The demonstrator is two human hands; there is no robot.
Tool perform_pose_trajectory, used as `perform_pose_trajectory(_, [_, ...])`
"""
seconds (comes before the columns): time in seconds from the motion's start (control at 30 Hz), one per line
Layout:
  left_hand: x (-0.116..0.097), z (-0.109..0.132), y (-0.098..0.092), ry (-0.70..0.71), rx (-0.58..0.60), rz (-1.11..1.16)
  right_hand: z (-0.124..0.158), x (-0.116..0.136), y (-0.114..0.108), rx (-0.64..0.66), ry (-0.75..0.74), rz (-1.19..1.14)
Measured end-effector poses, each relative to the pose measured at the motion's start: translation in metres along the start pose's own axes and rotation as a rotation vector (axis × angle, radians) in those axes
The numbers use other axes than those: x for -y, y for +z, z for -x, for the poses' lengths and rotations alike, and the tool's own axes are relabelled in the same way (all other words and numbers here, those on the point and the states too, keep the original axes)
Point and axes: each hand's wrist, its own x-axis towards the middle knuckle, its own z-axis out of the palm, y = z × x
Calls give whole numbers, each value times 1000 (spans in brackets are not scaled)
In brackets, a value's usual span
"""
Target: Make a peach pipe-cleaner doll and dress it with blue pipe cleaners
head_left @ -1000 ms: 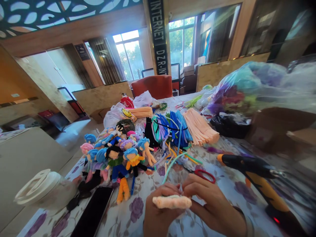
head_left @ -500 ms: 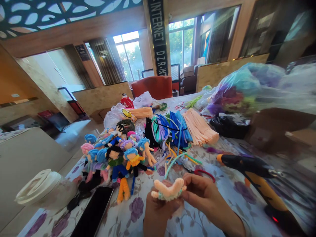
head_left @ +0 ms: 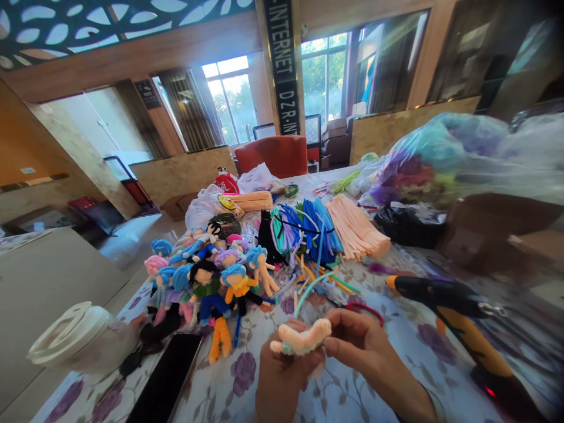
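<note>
A small pipe-cleaner doll (head_left: 305,338), peach with a pale green part below, is held in front of me, its two peach limbs bent in a shallow curve. My left hand (head_left: 282,376) is closed around its underside. My right hand (head_left: 374,355) has thumb and forefinger pinched at the doll's right end; exactly what they grip is hidden. From behind the doll a pale green pipe cleaner (head_left: 311,289) reaches up and right. Scissors with red handles (head_left: 365,311) lie just beyond my right hand.
Several finished dolls (head_left: 205,282) are heaped at left, with a phone (head_left: 165,379) and white lidded container (head_left: 83,338) nearer me. Bundles of blue (head_left: 324,235) and peach pipe cleaners (head_left: 356,226) lie ahead. A glue gun (head_left: 467,329) with a lit red light is at right.
The doll has turned in my hands; its right limb now points more to the right and less upward. My right fingers have shifted slightly along with it.
</note>
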Motion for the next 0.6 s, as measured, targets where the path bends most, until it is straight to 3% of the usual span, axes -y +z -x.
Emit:
perform_pose_trajectory(0.17, [4,-1,0,141,1,-36,-2,-6,0,-60,7,5])
perform_pose_trajectory(0.4, [-4,-1,2,196,15,-86,-3,-6,3,-124,23,119])
perform_pose_trajectory(0.5, [-6,-2,3,187,11,-92,-3,-4,3,-136,17,175])
perform_pose_trajectory(0.6, [-5,-1,4,84,-5,-61,-3,-2,2,-121,15,166])
